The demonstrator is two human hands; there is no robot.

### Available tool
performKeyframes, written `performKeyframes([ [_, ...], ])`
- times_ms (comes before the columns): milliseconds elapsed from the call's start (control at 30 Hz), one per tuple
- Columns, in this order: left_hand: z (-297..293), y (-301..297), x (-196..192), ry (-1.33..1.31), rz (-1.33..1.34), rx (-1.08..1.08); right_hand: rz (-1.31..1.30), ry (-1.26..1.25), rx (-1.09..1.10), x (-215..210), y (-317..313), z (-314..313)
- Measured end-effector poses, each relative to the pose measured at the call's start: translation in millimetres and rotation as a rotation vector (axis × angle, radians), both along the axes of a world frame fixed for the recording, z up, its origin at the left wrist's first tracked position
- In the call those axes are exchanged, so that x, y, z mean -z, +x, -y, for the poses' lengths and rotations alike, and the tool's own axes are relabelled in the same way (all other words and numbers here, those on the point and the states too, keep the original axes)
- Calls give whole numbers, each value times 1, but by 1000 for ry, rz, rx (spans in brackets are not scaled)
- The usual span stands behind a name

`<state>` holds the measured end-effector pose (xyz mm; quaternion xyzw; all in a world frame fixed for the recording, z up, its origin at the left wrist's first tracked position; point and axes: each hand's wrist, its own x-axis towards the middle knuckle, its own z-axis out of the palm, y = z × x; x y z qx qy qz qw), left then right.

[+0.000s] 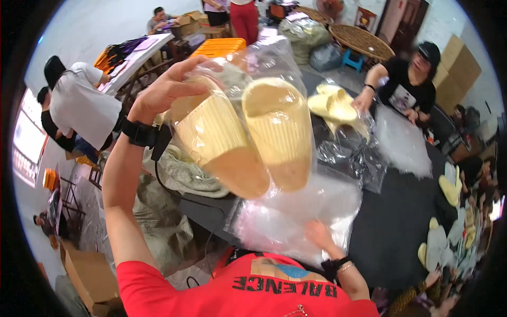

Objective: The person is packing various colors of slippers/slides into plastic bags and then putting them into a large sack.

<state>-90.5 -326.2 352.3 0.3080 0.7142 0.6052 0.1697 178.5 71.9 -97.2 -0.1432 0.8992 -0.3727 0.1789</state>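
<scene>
A pair of pale yellow slippers [279, 119] with ribbed straps and tan soles is inside a clear plastic bag [272, 55]. My left hand [171, 87] is raised and closed round one upper side of this bagged pair, above the table's left part. Lower down, my right hand [319, 235] lies on a stack of clear plastic bags [288, 216] on the dark tabletop, its fingers stretched out and slightly blurred. I see nothing held in that hand.
Across the black table [388, 222], a co-worker [409, 84] reaches toward yellow slippers [332, 103], beside another stack of clear bags [404, 140]. More slippers [450, 185] lie at the right. A cable [171, 186] hangs near my left arm; a cardboard box [92, 274] stands at lower left.
</scene>
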Motion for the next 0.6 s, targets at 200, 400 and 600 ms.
performKeyframes([
  [200,-100,27,80,-98,211,292,278,-1464,419,-173,-10,48],
  [400,-153,42,142,-68,459,60,333,-1306,666,-174,22,27],
  [600,-182,47,167,-298,219,248,314,-1298,835,-143,15,13],
])
